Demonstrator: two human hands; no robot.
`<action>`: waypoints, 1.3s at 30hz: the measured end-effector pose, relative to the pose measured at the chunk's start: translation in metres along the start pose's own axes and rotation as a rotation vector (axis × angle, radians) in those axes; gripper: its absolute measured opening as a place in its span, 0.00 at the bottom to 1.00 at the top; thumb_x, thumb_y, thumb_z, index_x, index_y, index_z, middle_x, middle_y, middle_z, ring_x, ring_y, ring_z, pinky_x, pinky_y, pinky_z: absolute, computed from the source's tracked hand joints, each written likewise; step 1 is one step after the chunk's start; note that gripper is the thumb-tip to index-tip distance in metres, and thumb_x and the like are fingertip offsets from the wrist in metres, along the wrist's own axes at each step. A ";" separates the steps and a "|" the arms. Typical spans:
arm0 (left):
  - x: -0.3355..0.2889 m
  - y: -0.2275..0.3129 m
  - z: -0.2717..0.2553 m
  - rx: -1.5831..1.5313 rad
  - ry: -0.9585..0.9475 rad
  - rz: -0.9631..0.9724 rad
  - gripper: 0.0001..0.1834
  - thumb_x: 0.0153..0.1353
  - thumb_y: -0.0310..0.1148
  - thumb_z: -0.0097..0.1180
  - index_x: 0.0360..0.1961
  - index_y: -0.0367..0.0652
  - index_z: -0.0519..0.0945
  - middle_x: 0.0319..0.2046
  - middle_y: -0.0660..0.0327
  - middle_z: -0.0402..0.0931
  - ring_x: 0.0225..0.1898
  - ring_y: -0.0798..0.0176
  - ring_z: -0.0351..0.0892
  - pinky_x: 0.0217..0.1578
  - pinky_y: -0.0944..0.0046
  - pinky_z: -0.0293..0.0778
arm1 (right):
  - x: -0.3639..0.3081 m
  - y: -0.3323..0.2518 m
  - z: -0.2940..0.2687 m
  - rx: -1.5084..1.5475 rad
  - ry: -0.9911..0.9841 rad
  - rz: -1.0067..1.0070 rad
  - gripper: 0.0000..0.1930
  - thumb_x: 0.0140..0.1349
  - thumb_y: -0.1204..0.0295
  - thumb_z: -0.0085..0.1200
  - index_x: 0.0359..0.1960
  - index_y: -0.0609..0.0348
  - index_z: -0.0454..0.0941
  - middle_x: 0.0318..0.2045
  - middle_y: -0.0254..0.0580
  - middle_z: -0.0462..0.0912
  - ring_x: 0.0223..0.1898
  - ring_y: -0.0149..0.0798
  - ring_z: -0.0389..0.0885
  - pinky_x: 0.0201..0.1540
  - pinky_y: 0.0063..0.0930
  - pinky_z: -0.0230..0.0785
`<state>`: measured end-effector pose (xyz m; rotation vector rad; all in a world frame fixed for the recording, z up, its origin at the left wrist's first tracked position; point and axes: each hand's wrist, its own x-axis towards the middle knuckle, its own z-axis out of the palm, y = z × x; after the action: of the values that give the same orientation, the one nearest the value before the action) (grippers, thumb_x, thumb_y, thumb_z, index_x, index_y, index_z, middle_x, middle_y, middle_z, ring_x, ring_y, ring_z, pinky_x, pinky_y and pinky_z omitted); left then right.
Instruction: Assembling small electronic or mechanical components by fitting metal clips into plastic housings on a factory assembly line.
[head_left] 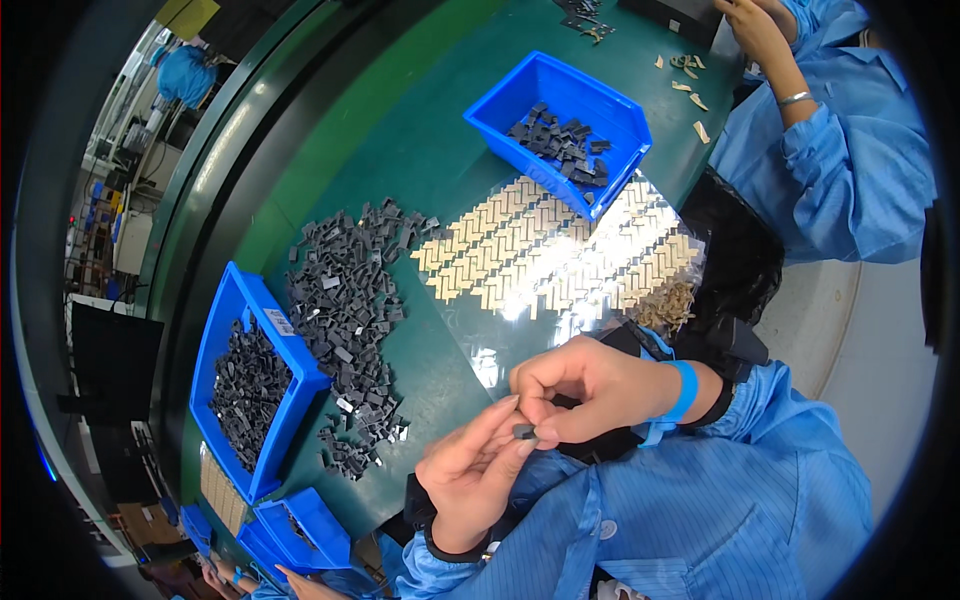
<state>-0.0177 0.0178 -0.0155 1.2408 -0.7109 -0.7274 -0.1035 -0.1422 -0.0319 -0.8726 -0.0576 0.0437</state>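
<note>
Close to my body, both hands meet at a small dark grey block-shaped part (524,431). My left hand (470,475) pinches it between thumb and fingers. The fingertips of my right hand (605,390) are closed at its other side; whether they also hold something thin is too small to tell. Just beyond my hands lies a clear sheet bearing rows of tan stickers (520,245). A large loose pile of similar dark parts (350,290) spreads on the table to the left of the sheet.
A blue bin (560,95) with dark parts rests on the sheet's far edge. Another blue bin (300,365), full of parts, stands left of the pile. Crumpled tan scraps (668,303) lie by a black bag (735,240). A co-worker's arm (800,120) is at the far right.
</note>
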 end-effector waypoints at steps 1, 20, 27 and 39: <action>0.000 0.000 -0.002 0.191 -0.013 0.048 0.22 0.50 0.16 0.57 0.48 0.29 0.72 0.33 0.47 0.79 0.33 0.61 0.80 0.37 0.67 0.76 | 0.001 0.001 0.000 -0.096 0.016 -0.004 0.05 0.53 0.79 0.53 0.23 0.63 0.69 0.25 0.33 0.68 0.25 0.24 0.66 0.28 0.18 0.59; -0.006 -0.010 0.003 -0.869 0.132 -0.429 0.12 0.60 0.23 0.48 0.45 0.37 0.76 0.37 0.51 0.77 0.34 0.62 0.79 0.40 0.65 0.75 | 0.011 0.006 -0.006 -0.561 0.048 -0.256 0.11 0.61 0.65 0.51 0.26 0.57 0.67 0.21 0.33 0.69 0.21 0.26 0.66 0.25 0.21 0.60; -0.015 -0.016 0.007 -1.194 0.102 -0.593 0.12 0.60 0.24 0.47 0.45 0.35 0.75 0.35 0.50 0.77 0.32 0.61 0.79 0.37 0.64 0.75 | 0.017 0.014 -0.028 -1.144 -0.042 -0.859 0.15 0.55 0.60 0.55 0.22 0.58 0.66 0.19 0.35 0.66 0.21 0.39 0.66 0.29 0.30 0.63; 0.003 0.094 -0.147 0.374 0.642 0.386 0.12 0.59 0.20 0.47 0.44 0.29 0.70 0.43 0.49 0.72 0.40 0.63 0.75 0.46 0.70 0.73 | -0.060 -0.033 -0.055 -1.519 0.412 -0.818 0.09 0.45 0.75 0.62 0.20 0.59 0.72 0.18 0.37 0.73 0.18 0.36 0.70 0.26 0.29 0.64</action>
<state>0.1121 0.1146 0.0501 1.5091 -0.5307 0.1424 -0.1591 -0.2094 -0.0440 -2.2829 -0.0517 -1.0726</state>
